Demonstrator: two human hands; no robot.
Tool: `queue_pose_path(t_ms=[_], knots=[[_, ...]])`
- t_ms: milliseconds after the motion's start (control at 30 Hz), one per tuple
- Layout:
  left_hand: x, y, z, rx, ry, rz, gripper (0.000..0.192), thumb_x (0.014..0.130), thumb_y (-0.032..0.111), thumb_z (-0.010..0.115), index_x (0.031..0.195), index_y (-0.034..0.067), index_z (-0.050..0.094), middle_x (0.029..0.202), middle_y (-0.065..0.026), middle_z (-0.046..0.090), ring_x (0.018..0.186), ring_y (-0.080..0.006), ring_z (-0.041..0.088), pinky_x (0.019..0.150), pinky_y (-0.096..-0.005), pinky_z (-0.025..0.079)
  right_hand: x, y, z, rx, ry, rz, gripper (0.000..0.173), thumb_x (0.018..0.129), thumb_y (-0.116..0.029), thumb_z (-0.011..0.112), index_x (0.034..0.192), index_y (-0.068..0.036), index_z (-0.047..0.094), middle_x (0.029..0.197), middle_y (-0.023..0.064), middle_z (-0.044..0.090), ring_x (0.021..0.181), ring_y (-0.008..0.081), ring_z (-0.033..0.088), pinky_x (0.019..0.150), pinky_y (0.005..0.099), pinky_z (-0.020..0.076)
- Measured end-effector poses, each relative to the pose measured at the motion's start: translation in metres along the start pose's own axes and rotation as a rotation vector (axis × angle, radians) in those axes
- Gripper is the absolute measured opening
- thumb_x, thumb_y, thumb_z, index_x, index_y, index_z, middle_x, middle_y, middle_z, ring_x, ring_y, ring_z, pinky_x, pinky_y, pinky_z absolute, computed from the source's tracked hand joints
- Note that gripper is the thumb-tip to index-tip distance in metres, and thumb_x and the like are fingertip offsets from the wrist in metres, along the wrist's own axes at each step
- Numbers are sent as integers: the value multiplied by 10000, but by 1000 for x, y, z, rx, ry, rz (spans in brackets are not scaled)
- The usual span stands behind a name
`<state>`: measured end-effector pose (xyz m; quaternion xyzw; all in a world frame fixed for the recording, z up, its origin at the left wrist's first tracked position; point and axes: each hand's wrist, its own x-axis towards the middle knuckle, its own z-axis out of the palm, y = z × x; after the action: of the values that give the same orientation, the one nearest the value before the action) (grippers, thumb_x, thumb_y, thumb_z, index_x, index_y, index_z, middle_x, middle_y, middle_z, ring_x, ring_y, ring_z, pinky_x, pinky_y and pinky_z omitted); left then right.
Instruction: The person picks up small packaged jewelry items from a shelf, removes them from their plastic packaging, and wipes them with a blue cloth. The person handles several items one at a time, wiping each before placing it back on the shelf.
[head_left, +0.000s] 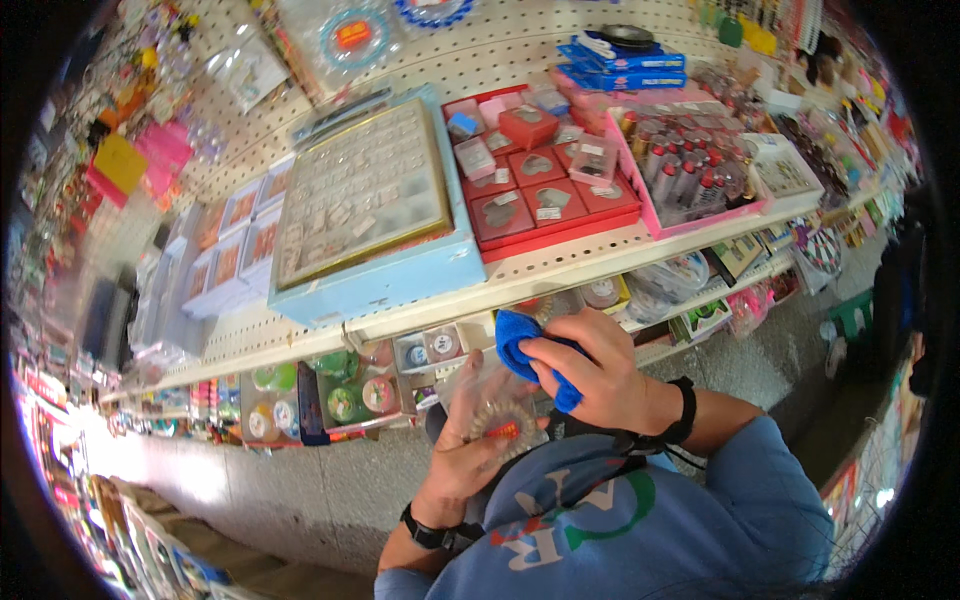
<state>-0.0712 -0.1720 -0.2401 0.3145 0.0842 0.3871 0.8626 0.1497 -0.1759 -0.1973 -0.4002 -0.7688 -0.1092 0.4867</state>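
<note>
My left hand (457, 454) holds a clear plastic bag (491, 394) in front of my body. Inside the bag is a pale beaded bracelet (517, 416) around a small red label that bears writing. In my right hand (600, 367) is a bunched blue cloth (519, 334), pinched between thumb and fingers close to the bag's upper end. Whether the cloth touches the bag cannot be made out. Just beyond both hands runs the front edge of a white perforated metal shelf (540, 262).
On the shelf stand a light-blue box (390, 289) under a jewelry display case (360, 187), red gift boxes (536, 165) and a pink tray of lipstick-like tubes (675, 217). Packaged goods hang on the pegboard (495, 45). Below, a lower shelf carries small round containers (379, 394).
</note>
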Motion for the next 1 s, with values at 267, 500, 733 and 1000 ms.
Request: queue_pose_path(t_ms=[267,500,733,1000], knots=[[6,-14,-5,257,27,-96,1091,837,-179,623,1711,173,75,1660,-86,362,1514,-275,391,1201,-421,390,-14,-18,11,132,-326,-130,481,824,-214,669,1302,-164,699,1081,76,579,929,255,623,814,393,539],[5,-19,-15,237,-6,-267,1059,839,-242,452,1715,202,56,1654,-58,361,1539,-238,357,1232,-426,338,-21,-3,9,28,-267,17,515,813,-207,696,1327,-166,685,1079,82,571,912,272,633,786,410,537],[11,-15,-13,317,-130,-200,1007,877,-232,471,1709,187,88,1638,-121,383,1520,-293,392,1209,-477,388,-20,8,3,-78,-169,48,541,709,-165,791,1244,-120,730,997,69,592,836,264,633,686,401,521],[16,-8,-13,14,110,-127,998,903,-171,528,1711,209,83,1645,-168,369,1457,-343,469,1170,-513,438,-16,11,-9,25,-84,61,610,644,-135,835,1247,-110,743,979,74,615,751,269,630,675,403,523]])
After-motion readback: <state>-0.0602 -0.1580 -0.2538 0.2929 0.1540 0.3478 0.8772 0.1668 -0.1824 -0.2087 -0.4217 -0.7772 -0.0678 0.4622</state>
